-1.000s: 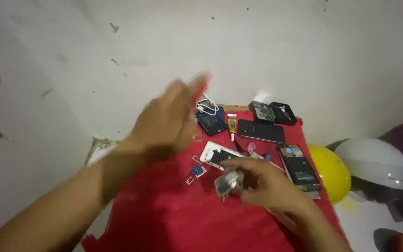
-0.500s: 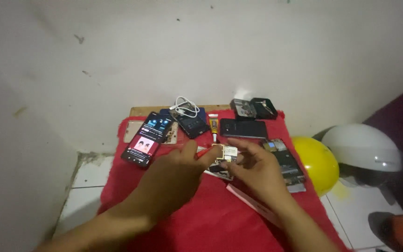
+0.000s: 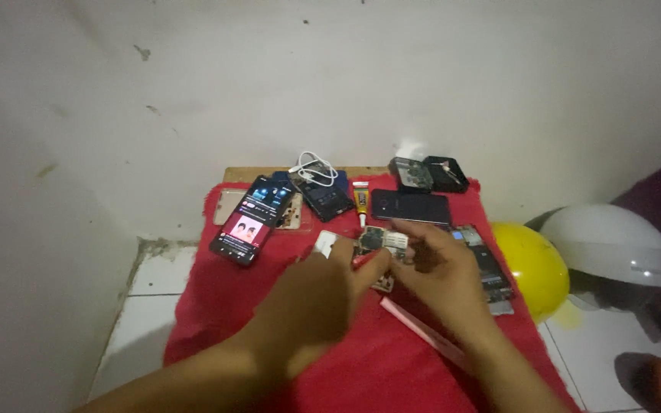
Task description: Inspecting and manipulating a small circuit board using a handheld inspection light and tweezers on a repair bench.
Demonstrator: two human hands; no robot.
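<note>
Both my hands meet over a red cloth (image 3: 216, 306) on a low table. My right hand (image 3: 441, 279) pinches a small phone circuit board (image 3: 380, 239) at its right side. Fingers closed, my left hand (image 3: 315, 302) holds a thin red-handled tool (image 3: 359, 261) against the board's lower left edge. A small white part (image 3: 325, 243) lies just above my left hand. An opened phone body (image 3: 487, 268) lies partly hidden behind my right hand.
A lit phone (image 3: 252, 219), a dark phone with a white cable (image 3: 317, 170), a glue tube (image 3: 361, 200), a black phone (image 3: 411, 206) and two small black boxes (image 3: 428, 173) lie at the back. A pink strip (image 3: 422, 329) lies on the cloth. A yellow ball (image 3: 533, 268) and white helmet (image 3: 613, 245) sit right.
My left hand came down from in front of the camera to the board held by my right hand. The view shifted, showing the lit phone at left.
</note>
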